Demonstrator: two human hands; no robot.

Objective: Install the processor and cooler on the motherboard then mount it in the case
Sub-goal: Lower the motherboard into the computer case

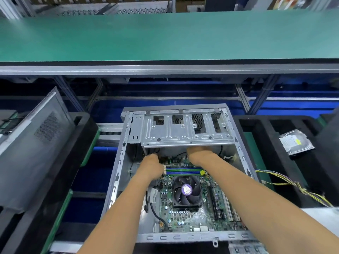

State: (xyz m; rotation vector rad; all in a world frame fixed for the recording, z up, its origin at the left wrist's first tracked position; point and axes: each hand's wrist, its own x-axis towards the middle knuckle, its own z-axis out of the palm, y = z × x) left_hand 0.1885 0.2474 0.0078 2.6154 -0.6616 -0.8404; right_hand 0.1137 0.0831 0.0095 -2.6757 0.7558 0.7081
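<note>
Left hand [153, 165] sits at the far-left corner of the motherboard [192, 213], knuckles up, fingers curled down out of sight. It looks to be gripping or pressing the board edge near the RAM slots [185, 171], but what it holds I cannot tell. Forearm reaches in straight from the near-left, low over the board.

Motherboard lies flat inside the open case [117, 173], which stands on the line below the green bench [165, 35]. Cooler [186, 191] with its fan is already on the board, centre, just near of the RAM slots. Judged handling: board is thin, stiff but flexes, fragile, with sharp solder pins underneath. Take it by bare edges or corners, not by the fan, capacitors or slots. Cooler adds weight mid-board, so two-hand support is sensible. Case is sheet metal with sharp edges.

Right hand [199, 153] is at the board's far edge, tucked under the drive cage [185, 129]; fingers hidden by the cage lip, so its closure cannot be told. Forearm comes in from the near-right, crossing above the expansion slots.

Loose yellow wires [293, 186] hang outside the case's right wall; a hard drive [295, 142] lies in a black tray farther right.
</note>
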